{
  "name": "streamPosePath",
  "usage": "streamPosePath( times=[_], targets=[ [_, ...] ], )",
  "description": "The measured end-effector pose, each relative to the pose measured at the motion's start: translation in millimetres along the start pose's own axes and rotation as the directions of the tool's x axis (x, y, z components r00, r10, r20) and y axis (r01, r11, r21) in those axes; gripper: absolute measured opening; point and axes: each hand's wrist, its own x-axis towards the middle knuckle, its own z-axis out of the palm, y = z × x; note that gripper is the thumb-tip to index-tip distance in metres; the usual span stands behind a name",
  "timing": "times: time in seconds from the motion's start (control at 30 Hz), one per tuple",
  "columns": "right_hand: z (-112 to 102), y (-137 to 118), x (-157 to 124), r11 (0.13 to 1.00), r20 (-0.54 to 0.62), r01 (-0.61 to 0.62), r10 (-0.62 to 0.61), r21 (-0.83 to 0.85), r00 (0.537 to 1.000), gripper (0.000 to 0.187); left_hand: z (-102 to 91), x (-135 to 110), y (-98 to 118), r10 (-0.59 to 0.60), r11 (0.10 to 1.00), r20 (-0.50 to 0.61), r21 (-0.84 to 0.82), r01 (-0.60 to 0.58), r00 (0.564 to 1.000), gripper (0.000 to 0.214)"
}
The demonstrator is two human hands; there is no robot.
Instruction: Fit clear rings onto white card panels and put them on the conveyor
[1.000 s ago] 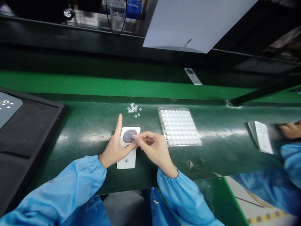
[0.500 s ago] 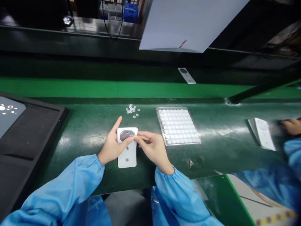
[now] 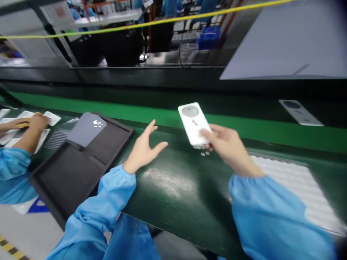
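My right hand grips a white phone-shaped panel by its lower right corner, thumb on its face. The panel has rounded corners and a grey round area near its top, with small marks below. It is raised and tilted above the green bench. To the left, my left hand is open and empty, fingers stretched forward and thumb apart, over the bench. Several small clear discs show just below the panel; others are partly hidden behind it.
A black tray with a grey sheet stands left. Beyond it, a co-worker's hands work over white pieces. Right, a clear-edged tray of white rows lies partly under my sleeve. Another white panel lies at the back right.
My hands have parted. The right hand has lifted the panel forward and away; the left hand has let go of it and opened. The view has swung to the left.
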Motion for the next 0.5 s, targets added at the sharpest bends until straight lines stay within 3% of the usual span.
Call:
streamPosePath(
  times=[0.07, 0.13, 0.2, 0.27, 0.33, 0.4, 0.5],
  targets=[
    [-3.2, -22.5, 51.5, 0.987, -0.006, -0.004, 0.004, -0.160, 1.000, 0.053, -58.2, 3.0, -8.2, 0.029, 0.924, -0.135, 0.382, 0.025, 0.990, 0.068],
    [-2.3, -34.2, 77.3, 0.962, -0.044, -0.033, 0.022, -0.272, 0.999, 0.049, -113.4, 1.4, -22.7, -0.036, 0.725, -0.313, 0.645, 0.240, 0.949, 0.070],
    [1.4, -28.4, 75.7, 0.934, -0.084, -0.051, 0.022, -0.353, 0.996, 0.050, -158.8, -3.5, -41.5, -0.115, 0.488, -0.473, 0.739, 0.465, 0.873, 0.077],
    [5.5, -8.0, 55.2, 0.907, -0.071, -0.019, -0.012, -0.420, 0.997, 0.056, -192.1, -8.9, -58.6, -0.201, 0.332, -0.526, 0.757, 0.563, 0.826, 0.073],
    [8.3, 16.4, 26.6, 0.888, -0.004, 0.069, -0.080, -0.455, 0.997, 0.057, -214.6, -12.4, -67.3, -0.242, 0.272, -0.523, 0.772, 0.575, 0.817, 0.065],
    [10.7, 32.8, -2.1, 0.881, 0.045, 0.152, -0.147, -0.449, 0.988, 0.056, -226.8, -13.4, -62.8, -0.227, 0.247, -0.523, 0.785, 0.568, 0.822, 0.055],
    [20.8, 28.4, -40.7, 0.933, 0.043, 0.170, -0.165, -0.317, 0.985, 0.053, -216.9, -15.8, -31.4, -0.182, 0.195, -0.511, 0.819, 0.540, 0.840, 0.031]
  ],
)
